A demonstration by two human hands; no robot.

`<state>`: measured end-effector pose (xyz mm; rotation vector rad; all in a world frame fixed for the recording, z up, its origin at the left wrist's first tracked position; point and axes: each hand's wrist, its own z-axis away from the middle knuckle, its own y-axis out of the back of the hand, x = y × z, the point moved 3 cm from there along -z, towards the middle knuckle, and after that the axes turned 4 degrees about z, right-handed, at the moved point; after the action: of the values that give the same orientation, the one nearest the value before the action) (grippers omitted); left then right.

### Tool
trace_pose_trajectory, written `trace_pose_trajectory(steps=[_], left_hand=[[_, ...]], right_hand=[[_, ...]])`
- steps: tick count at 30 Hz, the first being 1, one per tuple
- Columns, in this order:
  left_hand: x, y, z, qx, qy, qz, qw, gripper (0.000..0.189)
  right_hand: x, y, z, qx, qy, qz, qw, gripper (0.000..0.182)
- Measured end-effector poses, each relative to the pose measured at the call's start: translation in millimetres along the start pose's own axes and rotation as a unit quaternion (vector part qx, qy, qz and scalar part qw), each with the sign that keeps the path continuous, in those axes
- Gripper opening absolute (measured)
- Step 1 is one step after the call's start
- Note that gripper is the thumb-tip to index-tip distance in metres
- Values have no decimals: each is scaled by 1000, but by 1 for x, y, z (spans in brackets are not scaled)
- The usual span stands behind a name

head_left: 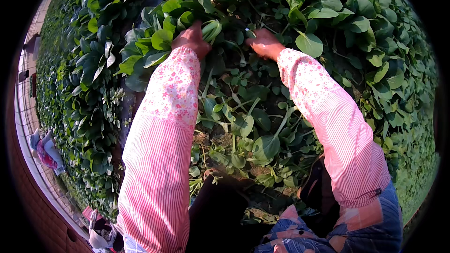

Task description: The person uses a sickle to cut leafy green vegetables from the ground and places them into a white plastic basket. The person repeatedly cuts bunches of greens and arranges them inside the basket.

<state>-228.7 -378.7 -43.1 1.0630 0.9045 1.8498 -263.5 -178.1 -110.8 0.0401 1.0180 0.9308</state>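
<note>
My left hand (192, 40) is closed around a bunch of leafy greens (162, 38), whose pale green cut-looking stems (211, 31) stick out to the right of my fingers. Broad leaves fan out to the left and above it. To the right, low among the plants, my right hand (264, 44) is curled in a fist. A small tool (248, 30) with a bright bluish-white glint shows at its fingers; its kind is unclear. Between and below my hands, loose leaves and low plants (242, 124) cover the soil.
Dense rows of leafy greens stand at the left (82, 59) and right (372, 24). A paved path (30, 102) curves along the far left, where another person (47, 151) is bent over. A pale bag-like item (100, 235) sits at the lower left.
</note>
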Motion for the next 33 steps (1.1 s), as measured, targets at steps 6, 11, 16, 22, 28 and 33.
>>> trace_pose_trajectory(steps=[6, 11, 16, 22, 28, 33], left_hand=[[-3, -3, -1, -5, -18, 27, 999, 53], [-5, 3, 27, 19, -75, 178, 981, 48], [15, 9, 113, -160, -114, 533, 823, 51], [6, -6, 184, -194, -29, 658, 727, 45], [-12, -22, 221, -200, 39, 709, 675, 54], [-43, -32, 223, -188, 29, 751, 632, 67]], right_hand=[[-6, 13, 3, -52, -33, 49, 997, 28], [24, 8, 39, -80, -50, -105, 990, 22], [4, 11, 106, -58, 109, -458, 880, 40], [-9, -19, 150, -133, 66, -417, 897, 47], [-18, -28, 182, -135, 79, -431, 888, 44], [-11, -7, 172, -88, 70, -390, 914, 40]])
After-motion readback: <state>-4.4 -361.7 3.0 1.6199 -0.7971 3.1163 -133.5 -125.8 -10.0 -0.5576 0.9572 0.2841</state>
